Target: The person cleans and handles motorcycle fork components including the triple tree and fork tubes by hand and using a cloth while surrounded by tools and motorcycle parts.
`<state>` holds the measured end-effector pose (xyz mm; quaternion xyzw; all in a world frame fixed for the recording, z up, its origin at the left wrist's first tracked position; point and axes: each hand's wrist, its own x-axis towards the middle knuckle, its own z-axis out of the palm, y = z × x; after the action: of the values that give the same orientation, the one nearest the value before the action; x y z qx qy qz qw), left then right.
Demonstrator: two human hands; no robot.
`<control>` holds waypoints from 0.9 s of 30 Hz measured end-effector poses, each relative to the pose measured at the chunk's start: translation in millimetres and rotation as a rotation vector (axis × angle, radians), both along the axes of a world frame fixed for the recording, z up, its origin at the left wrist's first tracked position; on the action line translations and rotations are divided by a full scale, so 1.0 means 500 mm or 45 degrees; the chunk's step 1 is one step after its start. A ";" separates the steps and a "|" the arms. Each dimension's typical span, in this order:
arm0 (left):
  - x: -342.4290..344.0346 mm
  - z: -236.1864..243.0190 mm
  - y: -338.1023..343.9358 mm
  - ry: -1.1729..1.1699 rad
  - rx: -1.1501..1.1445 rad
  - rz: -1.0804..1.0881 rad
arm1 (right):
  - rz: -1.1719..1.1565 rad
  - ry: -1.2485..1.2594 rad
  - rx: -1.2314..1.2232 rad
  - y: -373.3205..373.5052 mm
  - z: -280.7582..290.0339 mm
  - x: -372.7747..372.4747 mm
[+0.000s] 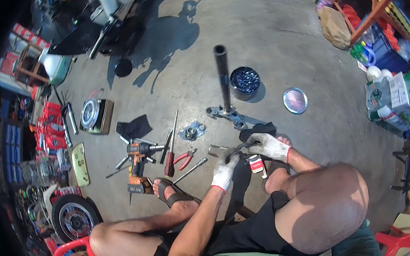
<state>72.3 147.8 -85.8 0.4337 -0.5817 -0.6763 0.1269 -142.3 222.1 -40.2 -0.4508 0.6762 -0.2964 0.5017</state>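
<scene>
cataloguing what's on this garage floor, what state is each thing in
Left hand: gloved, fingers curled, hold unclear
Right hand: gloved, pinching a small dark part
Black tub: open, upright, dark contents showing
Metal tube: standing upright
Round disc: lying flat
Power tool: lying down, battery attached
Screwdriver: lying flat
Red-handled pliers: lying, handles apart
Wheel: tyre fitted

- Left forearm (200,222) pointing to 1 o'clock; gloved left hand (224,168) holding fingers curled
- Right forearm (302,161) pointing to 10 o'clock; gloved right hand (269,147) holding fingers bent
- Hands sitting close together
</scene>
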 end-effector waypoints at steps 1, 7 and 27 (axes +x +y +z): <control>-0.001 0.002 -0.001 -0.034 0.062 0.009 | -0.034 -0.021 -0.052 -0.001 -0.007 0.000; 0.004 -0.021 0.015 -0.077 0.257 0.021 | -0.114 -0.218 0.030 -0.007 -0.041 0.005; -0.106 -0.041 -0.030 -0.178 0.310 0.089 | -0.306 -0.244 0.067 0.001 -0.132 -0.030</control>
<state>19.3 132.9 -106.2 0.5119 -0.4874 -0.7051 0.0561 -157.2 222.8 -106.0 -0.3232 0.6817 -0.3781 0.5365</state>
